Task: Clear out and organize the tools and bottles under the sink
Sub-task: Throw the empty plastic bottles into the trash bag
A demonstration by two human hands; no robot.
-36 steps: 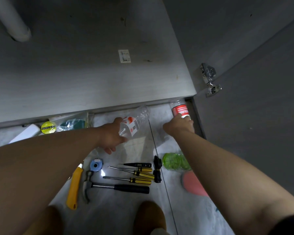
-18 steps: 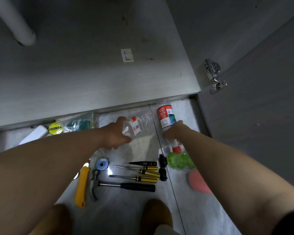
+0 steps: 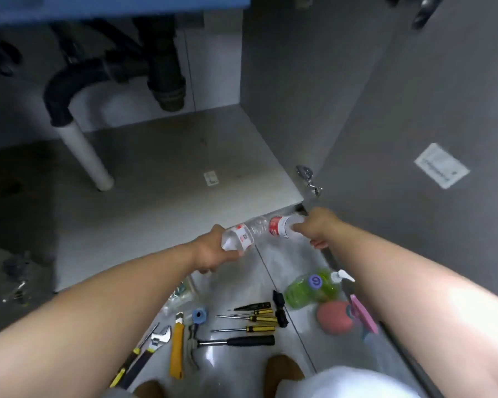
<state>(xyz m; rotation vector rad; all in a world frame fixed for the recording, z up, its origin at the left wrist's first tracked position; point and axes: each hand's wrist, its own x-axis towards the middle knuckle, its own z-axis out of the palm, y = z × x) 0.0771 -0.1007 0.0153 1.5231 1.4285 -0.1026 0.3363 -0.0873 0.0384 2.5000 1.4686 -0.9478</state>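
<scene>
Item 1: clear bottle (image 3: 240,238), white-and-red label, tilted. The left hand (image 3: 213,252) has its fingers wrapped round the near end. It is off the floor, just in front of the front right corner of the cabinet base (image 3: 156,191).

Item 2: red-label bottle (image 3: 279,226), lying nearly level in the air. The right hand (image 3: 314,228) is clenched round its right end. Its left end meets the far end of item 1; whether the two touch cannot be told.

Item 3: green bottle (image 3: 305,290) with a white pump (image 3: 339,275), on its side on the floor (image 3: 242,282), below the right forearm.

Item 4: three yellow-and-black screwdrivers (image 3: 256,318), laid parallel, with a black tester pen (image 3: 255,305) just beyond them and a black clip-like piece (image 3: 279,310) at their right ends.

Item 5: hammer (image 3: 233,341), black handle, just nearer the viewer than the screwdrivers, head to the left.

Item 6: blue tape roll (image 3: 200,315), beside the hammer head.

Item 7: yellow utility knife (image 3: 177,350), left of the hammer.

Item 8: adjustable wrench (image 3: 159,339) and a yellow-tipped black tool (image 3: 130,366), left of the knife, partly under the left forearm.

Item 9: rounded pink object (image 3: 334,317) and a flat pink piece (image 3: 362,313), near the green bottle.

Surroundings: black drain pipe (image 3: 164,70) joined to a white pipe (image 3: 84,150) that runs down to the cabinet base; open grey door (image 3: 414,110) at right, with a hinge (image 3: 308,176) and a white sticker (image 3: 440,165).
</scene>
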